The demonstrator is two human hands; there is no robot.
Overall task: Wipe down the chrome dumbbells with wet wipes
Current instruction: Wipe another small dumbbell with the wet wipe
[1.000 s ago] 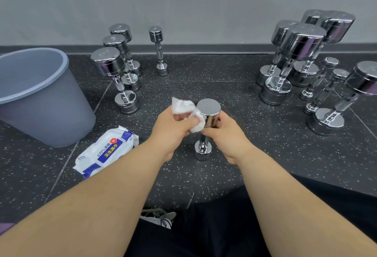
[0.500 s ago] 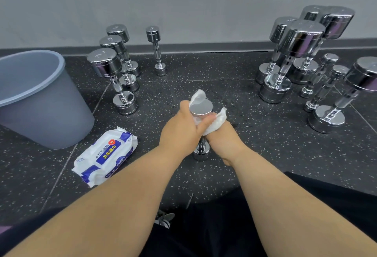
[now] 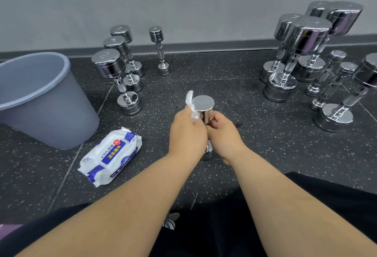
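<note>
The left hand [image 3: 187, 132] pinches a crumpled white wet wipe [image 3: 191, 106] against the side of the upper head of a small chrome dumbbell [image 3: 203, 102]. This dumbbell stands upright on its lower head. The right hand [image 3: 224, 134] curls round the shaft just under that upper head, so most of the shaft is hidden.

A wide stretch of floor separates this dumbbell from everything else. Beyond it a lane of floor runs to the dark skirting board [image 3: 214, 45]. Left of it and nearer the person lies one white-and-blue soft pack of wipes [image 3: 111, 155]. Further left stands one grey-blue plastic bin [image 3: 51, 118], its rim cut by the picture's edge.

Beyond the dumbbell to the left stand four upright chrome dumbbells [image 3: 114, 69], three stout and one slim. To its right stands a denser cluster of chrome dumbbells [image 3: 306, 38]. At least six show there, but their heads overlap, so I cannot tell the exact count.

The floor is black rubber tile with white specks [image 3: 265, 150], its seams visible. It meets a plain grey wall [image 3: 183, 2].
</note>
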